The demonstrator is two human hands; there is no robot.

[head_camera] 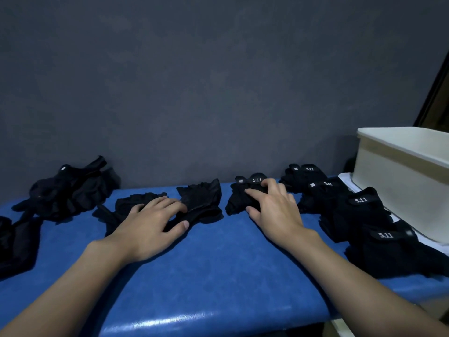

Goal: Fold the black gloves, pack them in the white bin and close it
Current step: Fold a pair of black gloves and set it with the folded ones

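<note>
Head-worn camera looks down, near blue bench [218, 263].

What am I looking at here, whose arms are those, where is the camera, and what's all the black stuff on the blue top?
There is no machine here. The one picture comes from a camera worn on a person's head, looking forward and down, so the two bare arms are the wearer's own. The left hand lies with fairly straight fingers on a crumpled black glove in the middle of the blue padded surface. The right hand rests spread fingers on a glove marked 5.11. Neither hand has lifted anything. A loose heap of gloves lies at far left. Neater gloves with 5.11 labels are stacked at right, beside the open white bin. The inside of the bin is out of sight.
</note>
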